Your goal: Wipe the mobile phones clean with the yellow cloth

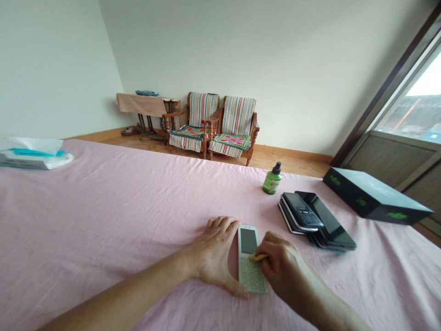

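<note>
A white keypad phone (250, 259) lies face up on the pink cloth (120, 216). My left hand (217, 255) rests flat beside it and grips its left edge with thumb and fingers. My right hand (279, 264) presses a small yellowish piece, hard to identify, against the phone just below the screen. A pile of dark phones (315, 220) lies to the right of my hands, apart from them. A small green bottle (272, 179) with a black cap stands behind the pile.
A black box (375, 196) with green marks sits at the far right. A pack of wipes (32, 154) lies at the far left edge. Two striped wooden chairs (213, 126) and a small table (146, 105) stand by the far wall.
</note>
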Action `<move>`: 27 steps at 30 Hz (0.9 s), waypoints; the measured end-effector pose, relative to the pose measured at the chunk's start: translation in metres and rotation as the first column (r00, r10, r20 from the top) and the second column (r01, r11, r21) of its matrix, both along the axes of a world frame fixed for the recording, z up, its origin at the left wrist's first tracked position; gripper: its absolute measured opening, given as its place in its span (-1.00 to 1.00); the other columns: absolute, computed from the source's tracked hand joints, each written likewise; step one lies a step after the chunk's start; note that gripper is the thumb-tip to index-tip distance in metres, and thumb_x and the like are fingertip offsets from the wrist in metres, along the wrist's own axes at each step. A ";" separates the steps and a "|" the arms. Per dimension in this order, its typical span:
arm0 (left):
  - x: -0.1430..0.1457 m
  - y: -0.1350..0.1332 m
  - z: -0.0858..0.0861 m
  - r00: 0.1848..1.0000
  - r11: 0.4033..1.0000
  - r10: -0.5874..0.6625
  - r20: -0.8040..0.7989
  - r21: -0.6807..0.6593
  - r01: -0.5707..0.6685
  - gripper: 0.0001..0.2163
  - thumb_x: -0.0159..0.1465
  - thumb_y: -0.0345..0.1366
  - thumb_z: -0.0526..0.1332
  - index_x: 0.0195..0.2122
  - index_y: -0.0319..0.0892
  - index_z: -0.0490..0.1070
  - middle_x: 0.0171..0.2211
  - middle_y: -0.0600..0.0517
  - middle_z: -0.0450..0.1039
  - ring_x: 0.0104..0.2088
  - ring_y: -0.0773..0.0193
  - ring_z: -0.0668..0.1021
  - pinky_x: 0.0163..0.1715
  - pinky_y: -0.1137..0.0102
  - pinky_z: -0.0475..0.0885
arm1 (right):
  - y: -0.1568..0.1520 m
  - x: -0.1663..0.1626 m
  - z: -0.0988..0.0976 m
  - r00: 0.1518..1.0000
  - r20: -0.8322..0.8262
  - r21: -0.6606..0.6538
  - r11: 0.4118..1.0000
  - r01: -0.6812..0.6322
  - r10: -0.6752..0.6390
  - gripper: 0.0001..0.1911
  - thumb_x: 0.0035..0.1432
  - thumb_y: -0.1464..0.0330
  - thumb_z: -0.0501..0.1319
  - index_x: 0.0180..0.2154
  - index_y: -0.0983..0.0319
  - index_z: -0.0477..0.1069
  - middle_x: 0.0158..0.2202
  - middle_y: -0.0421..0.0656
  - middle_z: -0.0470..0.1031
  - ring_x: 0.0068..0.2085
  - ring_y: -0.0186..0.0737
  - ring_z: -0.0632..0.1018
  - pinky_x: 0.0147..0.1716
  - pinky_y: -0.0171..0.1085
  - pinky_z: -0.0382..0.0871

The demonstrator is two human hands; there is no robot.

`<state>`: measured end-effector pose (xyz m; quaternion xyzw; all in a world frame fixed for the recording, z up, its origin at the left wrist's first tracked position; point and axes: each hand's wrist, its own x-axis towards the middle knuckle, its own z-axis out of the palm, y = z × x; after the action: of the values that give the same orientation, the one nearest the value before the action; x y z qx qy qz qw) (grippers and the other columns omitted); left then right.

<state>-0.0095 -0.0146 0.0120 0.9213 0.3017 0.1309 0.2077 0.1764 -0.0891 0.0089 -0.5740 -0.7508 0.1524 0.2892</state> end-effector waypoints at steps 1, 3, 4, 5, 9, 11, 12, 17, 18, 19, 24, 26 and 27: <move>0.000 0.000 0.000 1.000 1.000 -0.003 -0.003 0.002 0.003 -0.08 -0.31 0.19 0.38 0.07 -0.09 0.17 0.02 -0.11 0.24 0.03 -0.12 0.32 0.08 0.02 0.20 | 0.000 0.002 0.000 1.000 0.004 -0.007 1.000 0.002 -0.002 -0.70 -0.11 0.69 0.05 -0.56 0.24 0.41 -0.47 -0.18 0.38 -0.43 -0.30 0.42 -0.46 -0.34 0.19; 0.000 0.000 0.000 1.000 1.000 -0.006 -0.005 0.008 0.006 -0.07 -0.30 0.20 0.38 0.08 -0.10 0.17 0.01 -0.11 0.25 0.01 -0.11 0.33 0.08 0.02 0.20 | 0.000 0.004 0.000 1.000 0.016 -0.010 1.000 -0.007 0.008 -0.70 -0.09 0.69 0.05 -0.56 0.24 0.41 -0.47 -0.18 0.38 -0.42 -0.30 0.43 -0.45 -0.34 0.19; 0.000 0.000 0.000 1.000 1.000 -0.005 -0.004 0.012 0.005 -0.07 -0.30 0.21 0.38 0.08 -0.10 0.16 0.01 -0.11 0.24 0.01 -0.11 0.32 0.08 0.02 0.20 | 0.000 0.005 0.000 1.000 0.022 -0.008 1.000 -0.014 0.014 -0.70 -0.08 0.69 0.05 -0.55 0.24 0.42 -0.46 -0.18 0.39 -0.40 -0.29 0.43 -0.44 -0.34 0.20; 0.000 0.001 0.000 1.000 1.000 -0.002 -0.003 0.016 0.002 -0.07 -0.30 0.21 0.37 0.09 -0.09 0.16 0.01 -0.11 0.24 0.01 -0.11 0.32 0.08 0.02 0.20 | 0.001 0.005 -0.001 0.999 0.026 -0.002 1.000 -0.021 0.021 -0.69 -0.08 0.70 0.05 -0.54 0.24 0.43 -0.45 -0.17 0.39 -0.39 -0.28 0.44 -0.42 -0.33 0.22; 0.001 0.002 0.001 1.000 1.000 -0.006 -0.009 0.011 0.006 -0.07 -0.31 0.23 0.37 0.07 -0.08 0.17 0.00 -0.11 0.25 0.01 -0.11 0.33 0.08 0.02 0.19 | 0.010 0.007 -0.006 0.999 0.046 0.041 0.999 -0.029 0.027 -0.68 -0.05 0.70 0.04 -0.48 0.25 0.46 -0.42 -0.16 0.39 -0.37 -0.26 0.43 -0.39 -0.32 0.26; 0.001 0.002 0.003 1.000 1.000 -0.011 -0.016 0.005 0.011 -0.07 -0.31 0.23 0.36 0.07 -0.10 0.17 0.01 -0.13 0.26 0.02 -0.12 0.33 0.09 0.01 0.19 | 0.016 0.010 -0.008 0.998 0.068 0.071 0.997 -0.018 0.013 -0.68 -0.03 0.69 0.04 -0.47 0.25 0.47 -0.42 -0.16 0.38 -0.37 -0.26 0.43 -0.38 -0.31 0.27; 0.001 0.002 0.003 1.000 1.000 -0.012 -0.020 0.000 0.012 -0.07 -0.31 0.24 0.35 0.07 -0.11 0.17 0.02 -0.14 0.26 0.03 -0.13 0.32 0.09 0.00 0.18 | 0.020 0.011 -0.009 0.997 0.079 0.085 0.996 -0.012 0.005 -0.68 -0.02 0.69 0.04 -0.47 0.25 0.47 -0.42 -0.16 0.38 -0.37 -0.26 0.43 -0.37 -0.31 0.27; 0.001 0.002 0.004 1.000 1.000 -0.008 -0.022 -0.028 0.007 -0.03 -0.32 0.25 0.34 0.10 -0.11 0.16 0.07 -0.17 0.25 0.08 -0.20 0.31 0.11 -0.03 0.16 | 0.035 0.018 -0.012 0.998 0.057 0.151 0.988 -0.028 0.020 -0.68 0.02 0.67 0.06 -0.43 0.24 0.50 -0.42 -0.17 0.39 -0.34 -0.26 0.44 -0.33 -0.32 0.30; 0.001 0.002 0.003 1.000 0.999 -0.006 -0.018 -0.033 0.006 -0.02 -0.33 0.25 0.34 0.11 -0.11 0.16 0.07 -0.17 0.25 0.09 -0.21 0.30 0.12 -0.03 0.15 | 0.037 0.019 -0.012 0.999 0.047 0.160 0.987 -0.030 0.023 -0.68 0.02 0.67 0.06 -0.41 0.24 0.51 -0.41 -0.17 0.39 -0.33 -0.26 0.45 -0.33 -0.32 0.31; 0.001 0.002 0.003 1.000 0.999 -0.005 -0.014 -0.036 0.005 -0.02 -0.33 0.26 0.34 0.11 -0.11 0.16 0.08 -0.17 0.24 0.09 -0.21 0.29 0.12 -0.04 0.14 | 0.037 0.019 -0.012 0.999 0.039 0.165 0.986 -0.029 0.023 -0.67 0.01 0.67 0.06 -0.39 0.23 0.52 -0.41 -0.17 0.40 -0.33 -0.26 0.45 -0.33 -0.32 0.31; 0.000 0.002 -0.001 1.000 1.000 0.000 -0.011 -0.027 0.000 -0.02 -0.34 0.27 0.34 0.10 -0.11 0.17 0.07 -0.16 0.24 0.08 -0.20 0.30 0.11 -0.03 0.16 | 0.021 0.015 -0.003 1.000 0.010 0.052 0.999 -0.016 0.015 -0.67 -0.04 0.69 0.06 -0.50 0.23 0.49 -0.47 -0.21 0.40 -0.42 -0.32 0.45 -0.41 -0.36 0.27; -0.001 0.002 -0.003 1.000 1.000 -0.003 -0.009 -0.008 0.003 -0.02 -0.34 0.27 0.35 0.09 -0.13 0.17 0.04 -0.16 0.25 0.05 -0.17 0.31 0.09 -0.03 0.18 | 0.013 0.011 0.004 0.999 -0.003 -0.024 0.999 -0.034 0.034 -0.68 -0.07 0.69 0.06 -0.56 0.23 0.46 -0.50 -0.23 0.39 -0.46 -0.35 0.45 -0.47 -0.38 0.24; -0.001 0.002 -0.003 1.000 1.000 -0.005 -0.008 0.001 0.005 -0.02 -0.34 0.27 0.35 0.09 -0.13 0.17 0.03 -0.16 0.25 0.04 -0.16 0.32 0.09 -0.02 0.18 | 0.010 0.010 0.008 0.999 -0.014 -0.054 0.997 -0.049 0.049 -0.68 -0.07 0.69 0.07 -0.57 0.23 0.46 -0.52 -0.24 0.39 -0.47 -0.36 0.44 -0.49 -0.39 0.22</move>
<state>-0.0100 -0.0123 0.0091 0.9226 0.3000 0.1269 0.2066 0.1864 -0.0794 0.0165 -0.5621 -0.7583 0.1833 0.2746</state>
